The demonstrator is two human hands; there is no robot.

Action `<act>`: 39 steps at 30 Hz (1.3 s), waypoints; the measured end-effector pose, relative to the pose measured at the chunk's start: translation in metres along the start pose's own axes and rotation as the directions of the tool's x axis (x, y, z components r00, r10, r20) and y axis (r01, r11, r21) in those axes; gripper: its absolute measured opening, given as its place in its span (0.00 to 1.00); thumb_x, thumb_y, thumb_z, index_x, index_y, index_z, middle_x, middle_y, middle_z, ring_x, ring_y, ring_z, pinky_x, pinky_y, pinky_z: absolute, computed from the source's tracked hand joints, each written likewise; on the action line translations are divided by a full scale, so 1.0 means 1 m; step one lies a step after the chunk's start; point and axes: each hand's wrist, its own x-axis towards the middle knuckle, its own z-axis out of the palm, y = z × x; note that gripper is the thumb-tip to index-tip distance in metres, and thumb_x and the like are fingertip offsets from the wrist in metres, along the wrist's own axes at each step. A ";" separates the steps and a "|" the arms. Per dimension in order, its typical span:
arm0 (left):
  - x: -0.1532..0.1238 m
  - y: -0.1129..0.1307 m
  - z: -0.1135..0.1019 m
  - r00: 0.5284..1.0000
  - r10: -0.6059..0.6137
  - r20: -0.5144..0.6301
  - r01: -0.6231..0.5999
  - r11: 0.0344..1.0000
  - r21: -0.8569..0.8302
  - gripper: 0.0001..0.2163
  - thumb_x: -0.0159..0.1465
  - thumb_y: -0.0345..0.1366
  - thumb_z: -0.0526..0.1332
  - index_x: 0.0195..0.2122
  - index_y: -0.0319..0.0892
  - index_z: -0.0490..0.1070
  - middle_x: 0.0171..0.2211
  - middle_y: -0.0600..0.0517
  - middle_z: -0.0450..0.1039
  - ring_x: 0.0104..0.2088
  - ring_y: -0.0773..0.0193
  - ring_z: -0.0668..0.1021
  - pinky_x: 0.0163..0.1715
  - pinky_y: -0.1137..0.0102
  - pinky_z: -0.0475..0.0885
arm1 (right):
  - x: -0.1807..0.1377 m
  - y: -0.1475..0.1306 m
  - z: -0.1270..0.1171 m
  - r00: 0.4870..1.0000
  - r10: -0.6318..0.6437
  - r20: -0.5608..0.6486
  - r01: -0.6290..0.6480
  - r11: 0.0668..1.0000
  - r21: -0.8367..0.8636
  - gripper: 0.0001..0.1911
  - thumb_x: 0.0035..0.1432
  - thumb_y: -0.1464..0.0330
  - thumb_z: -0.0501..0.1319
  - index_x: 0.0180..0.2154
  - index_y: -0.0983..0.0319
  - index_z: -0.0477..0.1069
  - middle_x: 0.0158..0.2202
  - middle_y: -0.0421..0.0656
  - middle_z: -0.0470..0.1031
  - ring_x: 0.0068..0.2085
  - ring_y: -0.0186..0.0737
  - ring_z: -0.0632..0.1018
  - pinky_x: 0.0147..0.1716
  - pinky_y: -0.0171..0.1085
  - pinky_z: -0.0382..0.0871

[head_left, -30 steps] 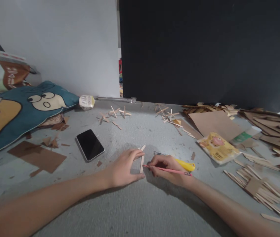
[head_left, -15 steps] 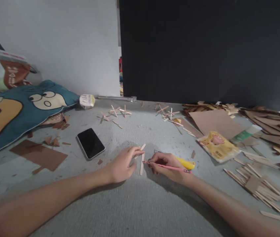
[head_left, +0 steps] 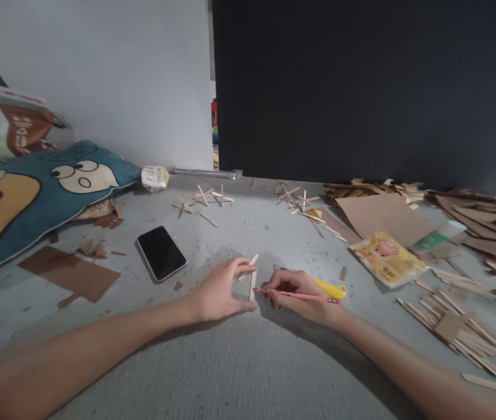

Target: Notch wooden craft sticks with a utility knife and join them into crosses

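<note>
My left hand (head_left: pixel 222 289) spans a wooden craft stick (head_left: pixel 253 284), its fingers near the upper end and its thumb at the lower end. Another stick (head_left: pixel 254 259) crosses under or beside those fingertips. In my right hand (head_left: pixel 296 294) is a slim pink pencil (head_left: pixel 303 296), its tip close to the right edge of the upright-lying stick. A yellow handle (head_left: pixel 330 288) shows behind the right hand; the rest of that tool is mostly hidden, and whether the hand touches it I cannot tell.
A phone (head_left: pixel 160 254) lies left of my hands, near brown cardboard (head_left: pixel 70 274) and a blue cushion (head_left: pixel 86 181). Small stick crosses (head_left: pixel 204 197) stand farther back. To the right are a yellow packet (head_left: pixel 388 259), a glue stick (head_left: pixel 438 236) and loose sticks (head_left: pixel 458 326).
My left thumb has moved right and down onto the lower end of the stick, and the hand has spread wider. My right hand with the pencil has barely moved.
</note>
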 end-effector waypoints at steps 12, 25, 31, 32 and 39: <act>0.000 -0.003 0.000 1.000 -0.004 0.008 0.004 1.000 0.003 0.39 0.54 0.40 0.74 0.65 0.47 0.58 0.65 0.38 0.66 0.67 0.44 0.68 0.65 0.47 0.61 | 0.000 0.001 -0.001 1.000 0.014 -0.012 -0.014 1.000 0.016 0.20 0.63 0.51 0.63 0.33 0.61 0.75 0.25 0.42 0.77 0.26 0.34 0.73 0.26 0.34 0.63; 0.000 -0.001 -0.001 1.000 0.007 0.007 -0.008 1.000 0.021 0.38 0.54 0.39 0.74 0.64 0.46 0.59 0.64 0.39 0.67 0.66 0.45 0.69 0.65 0.48 0.62 | 0.001 0.001 -0.001 1.000 0.008 -0.004 -0.008 1.000 0.021 0.19 0.63 0.51 0.63 0.32 0.62 0.74 0.25 0.41 0.77 0.26 0.34 0.74 0.26 0.34 0.63; 0.000 -0.002 -0.001 1.000 0.003 0.015 -0.003 1.000 0.005 0.38 0.54 0.39 0.74 0.64 0.47 0.59 0.66 0.38 0.66 0.67 0.45 0.68 0.66 0.47 0.61 | 0.000 0.001 -0.001 1.000 -0.001 0.010 0.001 1.000 0.010 0.19 0.62 0.52 0.63 0.31 0.61 0.74 0.25 0.41 0.76 0.26 0.34 0.73 0.25 0.34 0.63; 0.000 -0.003 0.000 1.000 0.004 0.015 -0.004 1.000 0.000 0.38 0.55 0.39 0.75 0.64 0.47 0.59 0.66 0.38 0.65 0.67 0.45 0.68 0.66 0.47 0.61 | 0.000 0.000 -0.001 1.000 -0.002 0.005 0.002 1.000 0.016 0.19 0.62 0.52 0.63 0.31 0.61 0.74 0.25 0.41 0.76 0.26 0.34 0.73 0.25 0.34 0.63; 0.000 -0.001 0.000 1.000 0.003 0.010 -0.003 1.000 -0.010 0.38 0.55 0.39 0.74 0.65 0.47 0.59 0.66 0.38 0.66 0.67 0.44 0.68 0.66 0.47 0.61 | 0.000 0.000 -0.002 1.000 -0.008 0.013 0.008 1.000 0.001 0.18 0.63 0.53 0.63 0.32 0.61 0.75 0.25 0.41 0.76 0.26 0.33 0.73 0.25 0.34 0.63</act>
